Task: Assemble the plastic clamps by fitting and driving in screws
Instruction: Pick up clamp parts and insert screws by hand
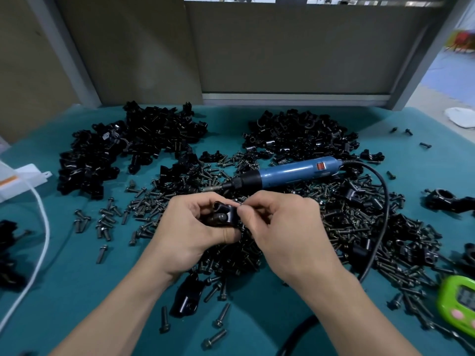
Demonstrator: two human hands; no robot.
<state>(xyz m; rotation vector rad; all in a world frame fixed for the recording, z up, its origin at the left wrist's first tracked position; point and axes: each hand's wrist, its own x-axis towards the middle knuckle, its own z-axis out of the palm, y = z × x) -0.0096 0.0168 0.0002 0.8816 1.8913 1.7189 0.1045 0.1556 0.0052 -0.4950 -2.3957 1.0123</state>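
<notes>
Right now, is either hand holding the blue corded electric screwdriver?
No: the blue corded electric screwdriver lies on the screw pile beyond the left hand and right hand, which both hold a black plastic clamp.

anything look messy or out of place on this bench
Nothing looks damaged. The screws lie loose in a wide heap on the table, the electric screwdriver rests on them, and a few stray screws sit apart near the far right edge.

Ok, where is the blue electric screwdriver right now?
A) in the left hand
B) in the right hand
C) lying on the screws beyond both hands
C: the blue electric screwdriver lies unheld on the loose screws, while the left hand grips a black clamp and the right hand pinches a screw at it.
</notes>
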